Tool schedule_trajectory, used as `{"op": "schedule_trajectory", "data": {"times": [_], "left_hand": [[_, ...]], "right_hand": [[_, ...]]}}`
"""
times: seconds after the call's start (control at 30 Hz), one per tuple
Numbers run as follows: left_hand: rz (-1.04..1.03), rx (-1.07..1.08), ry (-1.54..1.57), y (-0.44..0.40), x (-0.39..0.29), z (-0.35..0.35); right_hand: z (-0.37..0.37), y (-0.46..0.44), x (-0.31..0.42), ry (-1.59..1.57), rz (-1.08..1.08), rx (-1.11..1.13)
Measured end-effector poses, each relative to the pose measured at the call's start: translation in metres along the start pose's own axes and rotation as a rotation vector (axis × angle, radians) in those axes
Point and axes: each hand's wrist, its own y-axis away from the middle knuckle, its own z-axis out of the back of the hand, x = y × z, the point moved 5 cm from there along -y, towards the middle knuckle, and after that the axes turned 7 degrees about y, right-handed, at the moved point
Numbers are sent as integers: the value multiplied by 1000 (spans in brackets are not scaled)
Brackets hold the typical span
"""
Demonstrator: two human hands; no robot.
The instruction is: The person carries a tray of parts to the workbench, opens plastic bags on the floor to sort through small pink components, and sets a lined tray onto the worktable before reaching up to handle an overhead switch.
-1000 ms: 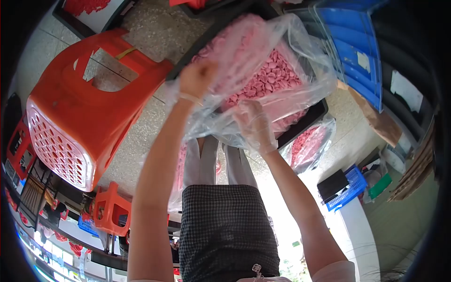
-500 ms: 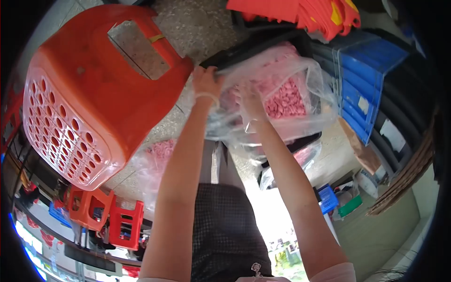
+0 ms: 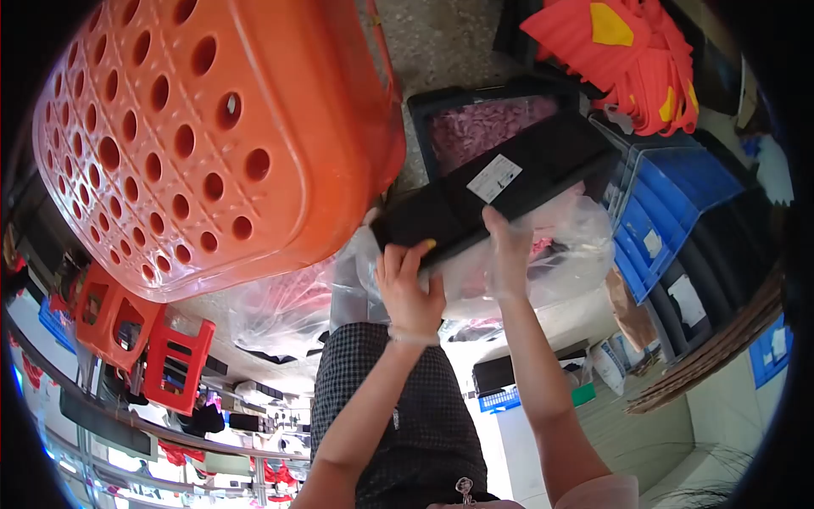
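A black plastic bin (image 3: 543,165) with a white label (image 3: 494,178) is tilted in front of me, its outer wall facing me. My left hand (image 3: 411,284) has its fingers on the near left edge of that bin. My right hand (image 3: 507,250) reaches up to the bin's lower edge, fingers at the wall just under the label. Beneath and around both hands lies a clear plastic bag (image 3: 577,271), with some pink showing through. Behind the tilted bin is a black tray (image 3: 420,127) of small pink pieces (image 3: 487,127); its near side is hidden.
A large orange plastic chair (image 3: 280,127) with a perforated surface stands close on the left. Blue bins (image 3: 670,195) are at the right, with red and yellow pieces (image 3: 627,51) behind. Another clear bag (image 3: 288,305) and red stools (image 3: 178,365) are at lower left.
Both hands have moved from the bag of pink pieces to the tilted black bin. The tray of pink pieces behind has come into sight. The orange chair looms larger as the view shifted.
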Motion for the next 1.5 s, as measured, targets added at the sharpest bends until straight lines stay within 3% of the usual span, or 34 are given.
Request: {"op": "schedule_trajectory", "data": {"times": [0.13, 0.23, 0.47, 0.57, 0.63, 0.67, 0.73, 0.77, 0.83, 0.87, 0.97, 1.07, 1.13, 1.23, 1.27, 1.37, 1.5], "left_hand": [[35, -59, 1, 28, 8, 12], [-17, -73, -55, 8, 44, 20], [-198, -164, 14, -28, 94, 30], [-207, -211, 104, -29, 119, 27], [-128, -175, 44, -30, 136, 22], [-88, -157, 15, -28, 146, 21], [12, -114, -44, -26, 160, 25], [72, -87, -74, -27, 167, 29], [242, -6, -132, -23, 184, 40], [41, -126, -188, -15, 181, 50], [152, -101, -207, 19, 223, 59], [148, -106, -106, 50, 253, 68], [126, -137, -67, 66, 265, 74], [65, -244, -77, 97, 270, 80], [82, -295, -71, 112, 271, 79], [55, -411, -48, 165, 274, 82], [51, -534, -18, 253, 285, 90]], "right_hand": [[-14, 15, -18, 160, -123, 54], [-50, 10, -15, 228, -68, 130], [-110, -12, -35, 102, 120, 183], [-124, -29, -70, 73, 40, 280], [-112, -21, -66, 252, 253, 160], [-114, -20, -78, 512, 621, 109], [-122, -15, -84, 772, 726, 146], [-128, -14, -93, 766, 461, 238], [-142, 0, -100, 787, 284, 310], [-152, 9, -104, 820, 373, 292], [-162, 34, -109, 853, 347, 389], [-171, 64, -116, 986, 92, 435], [-169, 82, -123, 1003, -115, 625], [-160, 106, -154, 885, 110, 379], [-155, 128, -134, 904, 90, 430], [-144, 143, -182, 890, 57, 552], [-109, 225, -192, 859, 173, 485]]}}
